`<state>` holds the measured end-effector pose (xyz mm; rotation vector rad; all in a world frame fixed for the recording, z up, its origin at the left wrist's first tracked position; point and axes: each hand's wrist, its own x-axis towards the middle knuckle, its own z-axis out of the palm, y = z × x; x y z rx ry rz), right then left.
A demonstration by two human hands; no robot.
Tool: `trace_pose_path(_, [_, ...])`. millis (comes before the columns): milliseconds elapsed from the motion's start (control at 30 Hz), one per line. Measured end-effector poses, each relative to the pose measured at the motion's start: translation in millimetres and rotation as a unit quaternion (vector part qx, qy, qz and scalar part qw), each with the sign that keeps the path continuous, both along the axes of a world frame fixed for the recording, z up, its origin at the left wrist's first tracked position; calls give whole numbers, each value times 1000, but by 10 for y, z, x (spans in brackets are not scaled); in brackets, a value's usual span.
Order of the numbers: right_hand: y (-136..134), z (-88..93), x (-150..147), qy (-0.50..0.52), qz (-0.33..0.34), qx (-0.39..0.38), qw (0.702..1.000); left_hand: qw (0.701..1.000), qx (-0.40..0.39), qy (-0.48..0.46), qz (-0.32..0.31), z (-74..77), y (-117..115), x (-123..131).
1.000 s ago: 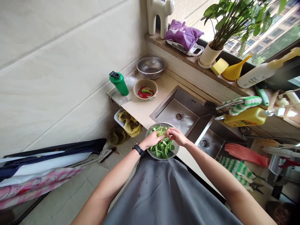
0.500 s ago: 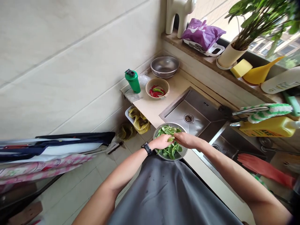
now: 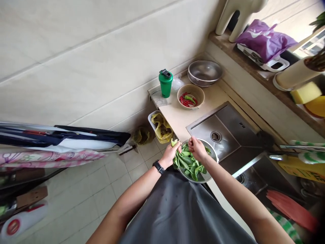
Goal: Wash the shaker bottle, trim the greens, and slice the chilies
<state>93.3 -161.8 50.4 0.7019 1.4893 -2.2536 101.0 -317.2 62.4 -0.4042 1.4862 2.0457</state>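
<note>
My left hand (image 3: pixel 170 154), with a black watch on its wrist, is closed around a bunch of leafy greens (image 3: pixel 186 159). Pale cut stem ends stick out above the fist, and the leaves hang down into a metal colander (image 3: pixel 215 156). Over the colander's far side is my right hand (image 3: pixel 197 149), its fingers curled together just right of the bunch. Whatever those fingers pinch, if anything, is hidden. The colander sits at the counter's front edge, close against the dark apron (image 3: pixel 175 206).
Beyond the colander lies a steel sink (image 3: pixel 227 130). A beige basket of red and green chillies (image 3: pixel 191 96), a metal bowl (image 3: pixel 205 73) and a green shaker bottle (image 3: pixel 166 83) stand at the back. Below the counter's left end is a bin with a yellow bag (image 3: pixel 162 128).
My hands have drawn apart: the left has lifted out to the colander's left side with the greens, stems upward. The right has come away from it. The view has swung left.
</note>
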Motion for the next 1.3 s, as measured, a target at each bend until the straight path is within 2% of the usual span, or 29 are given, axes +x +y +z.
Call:
trace_pose_path(100, [-406,-201,-526,7,109,136,985,993,55,-59,91,-86,-253,-11])
trace_pose_path(200, [-886,-405,-1010,3,234,272,934,986,57,-83,136,-114,-501,-60])
trace_pose_path(300, [-1266,-549,-1320,-21,288,327,900,983,52,-104,138,-103,-730,-137])
trace_pose_path(400, [-1391,-559,-1454,-42,305,356,882,989,26,-103,101,-84,-906,-214])
trace_pose_path(500, [-1143,-408,-1428,-8,327,374,868,993,1,-96,70,-91,-969,-261])
trace_pose_path(567, [-747,-238,-1279,73,319,386,862,995,-8,-92,49,-112,-932,-270])
trace_pose_path(633, [-220,-43,-988,140,278,422,851,997,-10,-79,3,-134,-838,-264])
trace_pose_path(700, [331,125,-565,137,256,501,815,997,-9,-52,-62,-141,-701,-241])
trace_pose_path(767, [789,210,-88,103,297,566,762,992,-12,-11,-125,-125,-539,-199])
trace_pose_path(833, [1077,187,333,78,355,594,718,984,-30,29,-173,-95,-363,-130])
trace_pose_path(933, [1183,9,695,75,384,615,685,975,-88,73,-190,-69,-97,30])
trace_pose_path(1033, [1086,-179,769,85,368,632,677,971,-148,93,-163,-93,132,227])
trace_pose_path(1100, [1026,-239,763,98,362,633,678,964,-192,110,-150,-106,245,342])
trace_pose_path(1200, [1027,-192,783,129,346,621,692,933,-270,183,-154,-44,371,435])
trace_pose_path(1300, [1116,-26,827,146,303,584,739,890,-300,298,-171,120,489,420])
